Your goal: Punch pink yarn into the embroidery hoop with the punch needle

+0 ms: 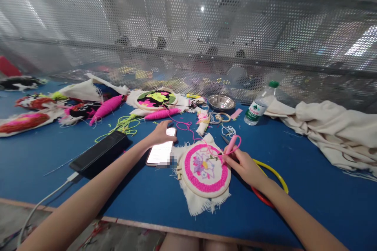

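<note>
Sewing and a phone on the blue bench [309, 180].

Left hand [161, 133] on top of the lit phone [161, 152], fingers curled around its far end, flat on the bench just left of the round hoop [205, 170]. Right hand [244, 166] at the hoop's right edge, fingers closed on a pink pen-shaped tool [230, 145], tip touching the cloth with the pink ring and flower. Pink yarn [188, 127] running from the tool back to a pink skein [161, 114]. Near the left arm, a black box [100, 153] with a white cable. Farther back, a metal bowl [221, 102], a water bottle [260, 104] and a heap of cream cloth [332, 133] on the right.
</note>
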A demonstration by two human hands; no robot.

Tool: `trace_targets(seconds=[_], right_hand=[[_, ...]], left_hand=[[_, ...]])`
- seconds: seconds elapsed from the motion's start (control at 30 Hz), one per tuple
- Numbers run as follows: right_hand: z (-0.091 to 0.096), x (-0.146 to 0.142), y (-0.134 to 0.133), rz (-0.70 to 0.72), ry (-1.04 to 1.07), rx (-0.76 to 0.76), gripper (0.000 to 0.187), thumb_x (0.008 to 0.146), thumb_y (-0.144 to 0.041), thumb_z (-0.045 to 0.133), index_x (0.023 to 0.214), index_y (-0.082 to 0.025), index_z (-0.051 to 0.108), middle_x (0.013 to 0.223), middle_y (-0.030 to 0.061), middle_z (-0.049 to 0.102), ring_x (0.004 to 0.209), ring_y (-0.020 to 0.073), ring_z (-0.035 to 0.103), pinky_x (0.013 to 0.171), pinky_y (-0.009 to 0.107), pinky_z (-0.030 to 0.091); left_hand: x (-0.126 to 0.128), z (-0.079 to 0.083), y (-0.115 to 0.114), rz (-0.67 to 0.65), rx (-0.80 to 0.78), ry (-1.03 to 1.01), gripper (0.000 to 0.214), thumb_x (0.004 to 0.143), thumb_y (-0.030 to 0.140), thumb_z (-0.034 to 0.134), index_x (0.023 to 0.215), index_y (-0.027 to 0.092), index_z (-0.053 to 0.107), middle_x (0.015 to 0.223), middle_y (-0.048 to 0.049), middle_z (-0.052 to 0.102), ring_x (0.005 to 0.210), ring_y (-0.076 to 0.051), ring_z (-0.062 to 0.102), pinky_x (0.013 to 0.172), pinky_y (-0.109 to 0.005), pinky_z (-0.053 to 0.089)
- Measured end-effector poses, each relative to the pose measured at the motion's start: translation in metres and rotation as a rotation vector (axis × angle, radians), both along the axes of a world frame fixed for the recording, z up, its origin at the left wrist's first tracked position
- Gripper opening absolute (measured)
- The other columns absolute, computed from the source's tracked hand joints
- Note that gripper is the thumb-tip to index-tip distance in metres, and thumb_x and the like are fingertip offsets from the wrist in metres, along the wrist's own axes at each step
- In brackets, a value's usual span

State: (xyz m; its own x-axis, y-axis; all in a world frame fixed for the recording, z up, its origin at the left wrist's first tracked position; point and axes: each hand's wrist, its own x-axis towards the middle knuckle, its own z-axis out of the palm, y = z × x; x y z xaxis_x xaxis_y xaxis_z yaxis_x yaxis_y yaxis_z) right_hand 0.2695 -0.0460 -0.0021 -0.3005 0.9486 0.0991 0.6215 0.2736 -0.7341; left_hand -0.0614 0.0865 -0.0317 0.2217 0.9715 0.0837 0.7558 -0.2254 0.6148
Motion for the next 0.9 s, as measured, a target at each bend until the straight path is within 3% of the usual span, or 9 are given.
trace_targets(seconds=[0.13,0.27,0.37,0.5,0.63,0.77,0.9], right_hand=[[0.0,0.0,0.0,0.017,0.036,0.006,0.025,0.094,-0.043,0.046,0.095,-0.019,0.055,0.085,0.004,0.066,0.076,0.0191,0.061,0.07,0.03,0.044],[0.0,-0.001,0.001,0.037,0.067,0.029,0.022,0.094,-0.041,0.047,0.094,-0.02,0.053,0.08,0.0023,0.065,0.072,0.0181,0.06,0.068,0.029,0.043],[0.0,0.0,0.001,0.054,0.075,0.036,0.021,0.095,-0.04,0.046,0.094,-0.02,0.052,0.08,0.0022,0.065,0.073,0.018,0.062,0.069,0.029,0.044],[-0.003,0.001,0.004,0.061,0.082,0.06,0.02,0.095,-0.039,0.045,0.094,-0.02,0.052,0.082,0.0031,0.067,0.075,0.0188,0.063,0.071,0.03,0.046],[-0.01,0.005,0.008,0.05,0.091,0.091,0.022,0.094,-0.041,0.046,0.092,-0.02,0.053,0.084,0.0045,0.068,0.079,0.0206,0.064,0.074,0.032,0.046],[-0.012,0.007,0.01,0.056,0.105,0.107,0.023,0.093,-0.042,0.047,0.094,-0.02,0.053,0.083,0.0042,0.068,0.076,0.0203,0.064,0.073,0.032,0.046],[-0.012,0.007,0.009,0.069,0.129,0.108,0.022,0.093,-0.041,0.047,0.094,-0.02,0.051,0.082,0.0036,0.067,0.075,0.0194,0.063,0.073,0.032,0.046]], left_hand=[[0.0,-0.002,0.001,-0.012,0.02,0.03,0.086,0.06,0.04,0.072,0.135,0.012,0.041,0.137,-0.019,0.045,0.127,-0.036,0.043,0.105,-0.046,0.037],[-0.004,0.004,0.0,-0.045,0.04,0.067,0.089,0.061,0.051,0.072,0.135,0.011,0.042,0.135,-0.0194,0.048,0.125,-0.035,0.046,0.102,-0.044,0.04],[-0.004,0.014,-0.006,-0.071,0.105,0.111,0.077,0.066,0.059,0.067,0.129,0.017,0.052,0.139,-0.0156,0.046,0.13,-0.035,0.041,0.108,-0.049,0.031],[0.015,0.025,-0.03,-0.165,0.218,0.17,0.045,0.085,0.057,0.047,0.113,0.026,0.065,0.141,-0.0064,0.046,0.135,-0.03,0.033,0.112,-0.049,0.021],[0.037,0.025,-0.056,-0.33,0.249,0.27,0.042,0.083,0.062,0.049,0.1,0.03,0.071,0.131,-0.0024,0.057,0.133,-0.029,0.037,0.113,-0.048,0.017],[0.026,0.018,-0.044,-0.226,0.247,0.368,0.047,0.092,0.05,0.035,0.122,0.023,0.06,0.133,-0.0095,0.055,0.128,-0.029,0.042,0.108,-0.048,0.026],[0.002,0.012,-0.029,-0.154,0.191,0.467,0.056,0.091,0.051,0.036,0.134,0.018,0.049,0.139,-0.0137,0.051,0.128,-0.03,0.043,0.103,-0.042,0.034]])
